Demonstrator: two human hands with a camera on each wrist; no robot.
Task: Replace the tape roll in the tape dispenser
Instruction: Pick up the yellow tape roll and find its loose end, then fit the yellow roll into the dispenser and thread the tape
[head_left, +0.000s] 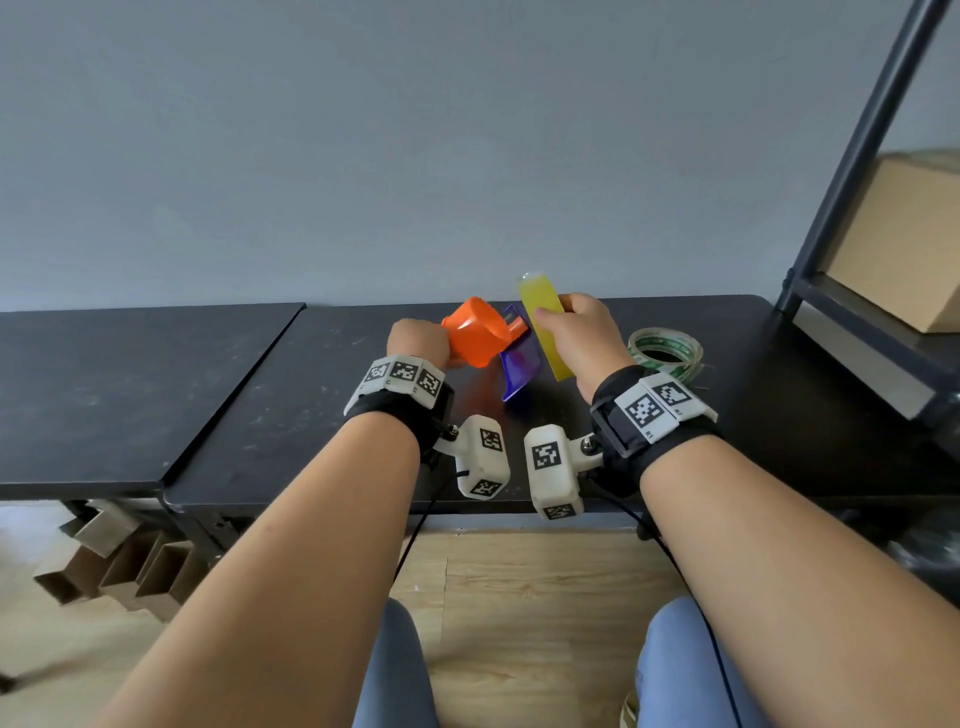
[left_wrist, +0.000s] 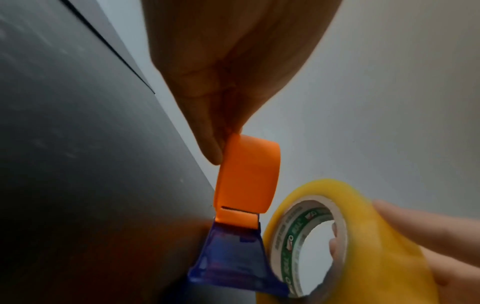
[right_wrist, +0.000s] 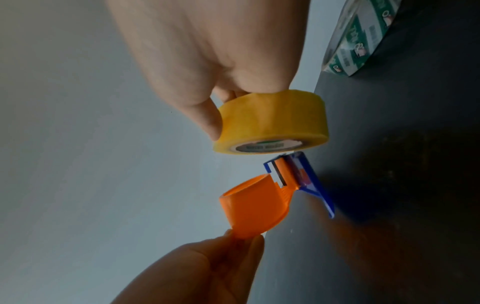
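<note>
At mid-frame above the black desk (head_left: 260, 395), the left hand (head_left: 418, 343) pinches one orange-and-blue tape dispenser (head_left: 480, 340); the right hand (head_left: 582, 338) grips one yellow tape roll (head_left: 543, 325) just beside it. One near-empty roll (head_left: 665, 353) lies right of them.

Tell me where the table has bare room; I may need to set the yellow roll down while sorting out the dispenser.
The left table panel, left of the seam, is bare. So is the strip between the right hand and the front edge. It is crowded around the dispenser and the spent roll by the shelf frame.
</note>
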